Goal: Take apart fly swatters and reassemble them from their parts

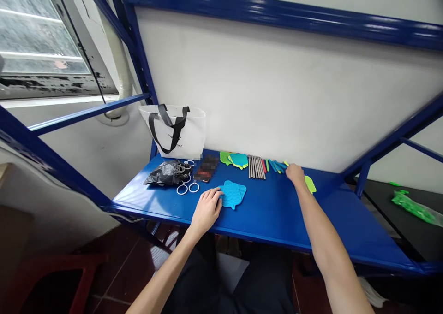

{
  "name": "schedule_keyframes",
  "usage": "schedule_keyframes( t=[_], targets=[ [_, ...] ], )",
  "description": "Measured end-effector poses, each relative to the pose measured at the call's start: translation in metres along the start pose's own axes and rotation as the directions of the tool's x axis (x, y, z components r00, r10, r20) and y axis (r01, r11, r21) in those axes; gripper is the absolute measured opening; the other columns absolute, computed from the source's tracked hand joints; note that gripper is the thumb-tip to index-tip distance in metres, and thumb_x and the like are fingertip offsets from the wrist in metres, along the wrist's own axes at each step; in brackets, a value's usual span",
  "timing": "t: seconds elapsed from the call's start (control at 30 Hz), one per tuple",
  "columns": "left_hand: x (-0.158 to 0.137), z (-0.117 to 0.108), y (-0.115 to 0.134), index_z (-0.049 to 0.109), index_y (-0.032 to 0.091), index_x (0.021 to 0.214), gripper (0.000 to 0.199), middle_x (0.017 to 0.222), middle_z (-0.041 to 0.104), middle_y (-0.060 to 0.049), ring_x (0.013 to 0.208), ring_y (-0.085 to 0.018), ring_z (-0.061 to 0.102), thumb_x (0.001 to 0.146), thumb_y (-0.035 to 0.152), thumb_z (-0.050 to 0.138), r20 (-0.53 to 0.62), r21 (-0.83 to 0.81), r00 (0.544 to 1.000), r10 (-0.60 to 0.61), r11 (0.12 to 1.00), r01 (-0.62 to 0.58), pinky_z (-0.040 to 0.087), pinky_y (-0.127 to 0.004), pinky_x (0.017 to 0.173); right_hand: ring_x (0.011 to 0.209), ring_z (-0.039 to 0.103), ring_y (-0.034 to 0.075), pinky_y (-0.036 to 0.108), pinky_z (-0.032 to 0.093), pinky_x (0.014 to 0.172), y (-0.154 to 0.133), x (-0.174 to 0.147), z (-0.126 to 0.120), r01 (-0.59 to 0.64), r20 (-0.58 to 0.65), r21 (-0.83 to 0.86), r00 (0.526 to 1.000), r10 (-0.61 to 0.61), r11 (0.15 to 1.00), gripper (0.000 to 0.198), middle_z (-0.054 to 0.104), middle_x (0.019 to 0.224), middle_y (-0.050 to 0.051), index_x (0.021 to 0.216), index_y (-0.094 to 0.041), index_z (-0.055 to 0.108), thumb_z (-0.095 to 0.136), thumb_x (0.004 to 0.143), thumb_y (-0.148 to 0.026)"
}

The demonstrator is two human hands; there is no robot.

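Note:
My left hand rests on the blue table, its fingers loosely apart and touching the left edge of two overlapping blue mesh pieces. These are flat, with a short stem, like small fly-swatter heads. Farther right, my right hand reaches to the back of the table, fingers closed around the end of a short yellow stick. Just left of it lie several short blue sticks, then green and red ones. A row of grey tubes is beside them. My fingertips on the right are partly hidden.
Teal and green mesh pieces lie at the back; a yellow-green piece sits behind my right forearm. Leftward are a black plastic bag, white rings, a blurred dark item and a white tote bag. Blue frame bars surround the table.

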State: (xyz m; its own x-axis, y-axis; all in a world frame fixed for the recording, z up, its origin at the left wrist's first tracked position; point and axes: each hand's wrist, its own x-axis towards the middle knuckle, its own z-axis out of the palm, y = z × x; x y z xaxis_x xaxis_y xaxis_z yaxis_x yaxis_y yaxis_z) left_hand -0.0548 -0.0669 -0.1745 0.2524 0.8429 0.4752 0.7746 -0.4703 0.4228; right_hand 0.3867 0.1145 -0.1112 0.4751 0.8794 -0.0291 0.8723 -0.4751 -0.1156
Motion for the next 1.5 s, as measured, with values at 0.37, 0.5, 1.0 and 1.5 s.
schedule_keyframes(
  t=[0.37,0.5,1.0,1.5],
  targets=[
    [0.000,0.003,-0.003,0.066,0.028,0.129,0.025,0.145,0.071,-0.008,0.135,-0.030,0.065,0.113,0.024,0.048,-0.010,0.009,1.000,0.023,1.000,-0.023,0.051,-0.050,0.115,0.127,0.071,0.039,0.048,0.055,0.102,-0.030,-0.052,0.009,0.085,-0.061,0.070,0.995,-0.080,0.994,0.055,0.067,0.143,0.028,0.152,-0.014,0.057,0.046,0.112,-0.050],
    [0.001,0.004,-0.003,0.066,0.028,0.129,0.024,0.143,0.071,-0.008,0.134,-0.029,0.065,0.113,0.024,0.048,-0.020,0.007,0.999,0.028,1.000,-0.028,0.051,-0.049,0.114,0.126,0.071,0.043,0.053,0.056,0.099,-0.040,-0.060,0.019,-0.008,-0.074,0.075,0.997,0.014,0.997,0.056,0.061,0.144,0.036,0.157,-0.006,0.047,0.047,0.110,-0.036],
    [0.003,0.006,0.000,0.066,0.026,0.129,0.026,0.144,0.071,-0.008,0.134,-0.029,0.064,0.113,0.021,0.047,-0.023,0.056,0.999,0.040,0.998,-0.039,0.049,-0.048,0.113,0.120,0.073,0.043,0.053,0.055,0.098,-0.014,-0.063,0.021,-0.016,-0.085,0.074,0.996,0.023,0.997,0.056,0.066,0.134,0.034,0.157,-0.008,0.045,0.057,0.105,-0.026],
    [0.003,0.011,-0.003,0.068,0.026,0.132,0.028,0.146,0.070,-0.008,0.135,-0.030,0.063,0.114,0.026,0.046,-0.016,0.103,0.999,0.046,0.994,-0.044,0.049,-0.048,0.114,0.098,0.073,0.027,0.040,0.051,0.088,-0.060,-0.070,0.045,0.281,-0.216,0.149,0.945,-0.247,0.948,0.023,0.070,0.128,0.016,0.124,-0.022,0.065,0.054,0.103,-0.020]
  ],
)
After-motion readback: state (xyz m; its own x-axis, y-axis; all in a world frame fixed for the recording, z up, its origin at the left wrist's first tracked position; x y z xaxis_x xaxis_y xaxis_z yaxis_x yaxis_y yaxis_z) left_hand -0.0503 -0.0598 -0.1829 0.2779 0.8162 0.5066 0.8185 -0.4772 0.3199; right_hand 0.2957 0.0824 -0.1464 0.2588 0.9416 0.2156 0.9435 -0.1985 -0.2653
